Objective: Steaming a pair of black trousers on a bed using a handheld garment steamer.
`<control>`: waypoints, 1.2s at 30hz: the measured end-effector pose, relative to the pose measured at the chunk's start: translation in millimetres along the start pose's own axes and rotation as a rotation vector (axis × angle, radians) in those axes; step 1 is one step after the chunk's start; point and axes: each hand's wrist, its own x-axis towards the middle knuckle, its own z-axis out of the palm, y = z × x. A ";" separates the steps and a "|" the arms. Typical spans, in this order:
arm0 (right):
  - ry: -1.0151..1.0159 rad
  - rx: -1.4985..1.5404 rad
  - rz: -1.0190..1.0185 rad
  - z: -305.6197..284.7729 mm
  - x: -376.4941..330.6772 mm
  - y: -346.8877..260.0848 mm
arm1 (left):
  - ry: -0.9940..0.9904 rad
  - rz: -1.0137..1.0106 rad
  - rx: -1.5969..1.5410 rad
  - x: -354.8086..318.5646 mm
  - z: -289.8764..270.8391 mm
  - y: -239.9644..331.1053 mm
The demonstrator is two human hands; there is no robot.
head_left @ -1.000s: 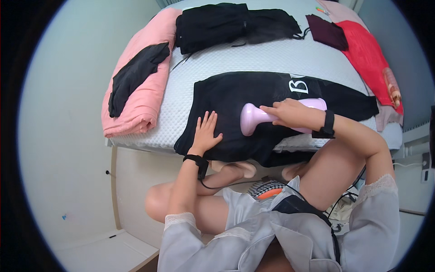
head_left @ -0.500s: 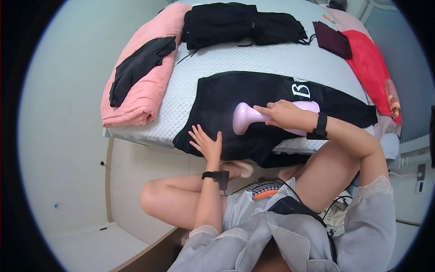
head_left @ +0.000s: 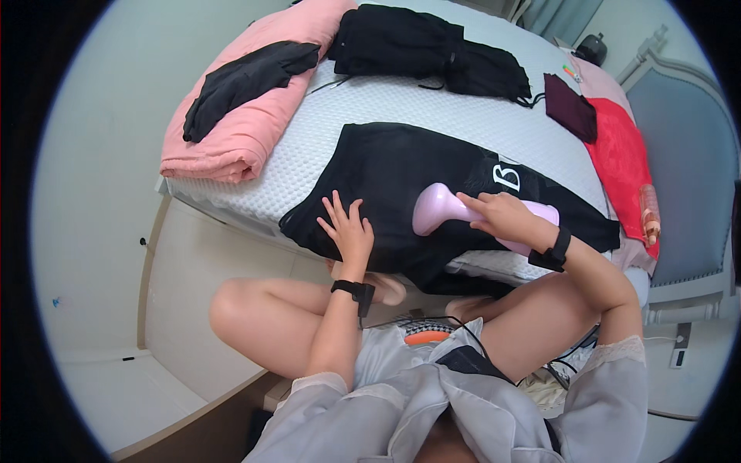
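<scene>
A black garment point(head_left: 394, 154) with a white print lies spread near the bed's front edge, with part of it hanging over that edge. I cannot tell its exact kind. My right hand point(head_left: 505, 217) is closed around the handle of a lilac handheld garment steamer point(head_left: 437, 207). The steamer's wide head points left and is over the middle of the garment; whether they touch is unclear. My left hand point(head_left: 347, 231) lies with fingers spread on the garment's left part, near its front corner, holding nothing.
A rolled pink quilt point(head_left: 255, 139) with a dark cloth point(head_left: 239, 92) on it lies at left. Folded black clothes point(head_left: 401, 46) sit at the far side of the white bed point(head_left: 309, 127). At right are a maroon cloth point(head_left: 570, 106), red fabric point(head_left: 617, 154) and a bottle point(head_left: 650, 216).
The whole view has shifted and tilted. Over the garment, the steamer has moved a little to the right, closer to the white print. My left hand stays spread on the cloth.
</scene>
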 end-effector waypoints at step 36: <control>-0.167 0.053 -0.021 -11.9 -31.7 34.1 | -0.146 0.288 0.251 23.6 35.0 6.3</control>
